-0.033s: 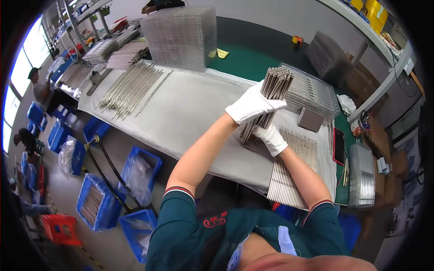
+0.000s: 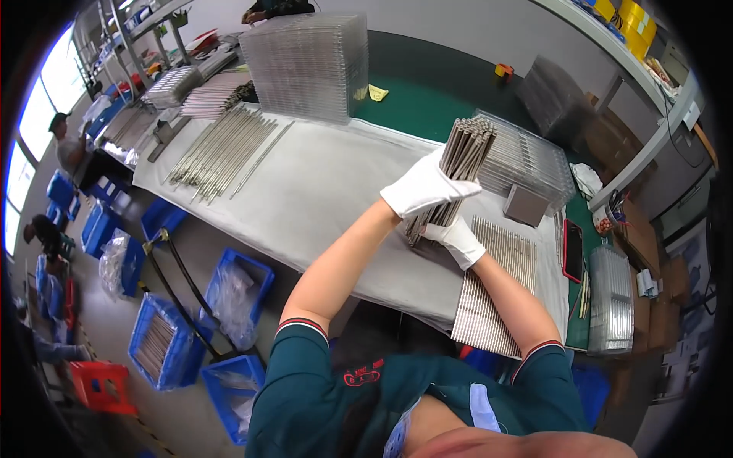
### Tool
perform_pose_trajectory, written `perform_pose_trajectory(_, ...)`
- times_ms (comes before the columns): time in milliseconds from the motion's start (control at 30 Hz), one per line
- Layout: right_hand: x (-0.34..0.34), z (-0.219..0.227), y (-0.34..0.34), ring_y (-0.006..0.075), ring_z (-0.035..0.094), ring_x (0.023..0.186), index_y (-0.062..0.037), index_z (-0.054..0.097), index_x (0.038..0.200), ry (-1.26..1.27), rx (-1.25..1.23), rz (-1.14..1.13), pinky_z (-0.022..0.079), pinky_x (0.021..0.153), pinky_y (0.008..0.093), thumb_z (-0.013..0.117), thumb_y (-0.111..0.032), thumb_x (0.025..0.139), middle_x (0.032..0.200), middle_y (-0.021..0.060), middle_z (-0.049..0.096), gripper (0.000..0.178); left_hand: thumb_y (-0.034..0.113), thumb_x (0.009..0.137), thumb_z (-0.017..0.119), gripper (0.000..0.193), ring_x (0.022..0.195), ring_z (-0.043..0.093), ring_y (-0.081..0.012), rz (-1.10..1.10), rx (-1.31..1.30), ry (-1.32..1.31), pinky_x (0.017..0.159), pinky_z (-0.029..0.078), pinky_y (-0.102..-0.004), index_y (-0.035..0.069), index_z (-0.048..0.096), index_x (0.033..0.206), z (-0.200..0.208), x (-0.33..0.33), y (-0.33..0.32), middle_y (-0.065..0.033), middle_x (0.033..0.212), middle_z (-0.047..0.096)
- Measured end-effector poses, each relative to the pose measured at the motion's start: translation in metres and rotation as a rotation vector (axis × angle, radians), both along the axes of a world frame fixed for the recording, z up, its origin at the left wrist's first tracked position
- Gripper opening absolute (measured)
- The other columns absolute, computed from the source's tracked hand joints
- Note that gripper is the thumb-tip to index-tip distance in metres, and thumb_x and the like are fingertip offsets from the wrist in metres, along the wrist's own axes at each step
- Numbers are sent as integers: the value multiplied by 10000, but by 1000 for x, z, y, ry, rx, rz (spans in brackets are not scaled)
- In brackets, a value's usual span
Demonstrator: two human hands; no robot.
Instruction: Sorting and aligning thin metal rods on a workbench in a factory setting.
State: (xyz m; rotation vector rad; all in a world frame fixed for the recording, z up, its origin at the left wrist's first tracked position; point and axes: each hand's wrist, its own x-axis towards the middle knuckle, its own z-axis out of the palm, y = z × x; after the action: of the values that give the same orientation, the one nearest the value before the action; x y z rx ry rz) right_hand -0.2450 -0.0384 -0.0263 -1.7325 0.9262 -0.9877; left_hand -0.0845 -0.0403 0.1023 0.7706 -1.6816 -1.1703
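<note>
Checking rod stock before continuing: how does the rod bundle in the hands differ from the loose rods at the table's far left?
The held bundle stands tilted, packed tight; the loose rods lie flat, fanned out. The held bundle looks shorter; the loose rods look longer. Both are grey metal.

Bundle of thin grey metal rods (image 2: 458,172), held upright

Tightly packed, tilted slightly right, lower end resting on the grey cloth-covered table (image 2: 321,191); upper rod tips level and exposed.

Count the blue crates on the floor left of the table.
About 6: three near the table's front corner, one under its edge, two farther left; more may be hidden.
</note>
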Motion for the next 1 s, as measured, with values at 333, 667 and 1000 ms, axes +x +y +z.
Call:
perform_pose_trajectory(333, 15, 21, 41, 279, 561, 1244, -60, 556, 1349, 144, -389, 141, 437, 1078, 410, 847, -236, 769, 1330, 125, 579, 673, 166, 833, 752, 384, 874, 705, -269, 284, -350, 188, 809, 562, -359, 57, 607, 1172, -18, -18, 66, -130, 993, 699)
perform_pose_trajectory(667, 24, 8, 44, 209, 628, 1120, -46, 588, 1288, 15, 77, 155, 530, 946, 371, 839, -217, 780, 1231, 109, 655, 592, 160, 839, 762, 431, 796, 676, -155, 376, -76, 191, 739, 566, -327, 36, 566, 1202, -57, -9, 59, -57, 914, 674)
perform_pose_trajectory(1000, 56, 41, 107, 193, 704, 733, 14, 688, 1037, -436, 902, -19, 576, 682, 315, 623, -116, 970, 849, 104, 724, 160, 351, 733, 756, 1012, 1159, 602, -491, 403, 193, -537, 1012, 499, -475, 37, 244, 1547, -70, 5, 33, -308, 1376, 537)
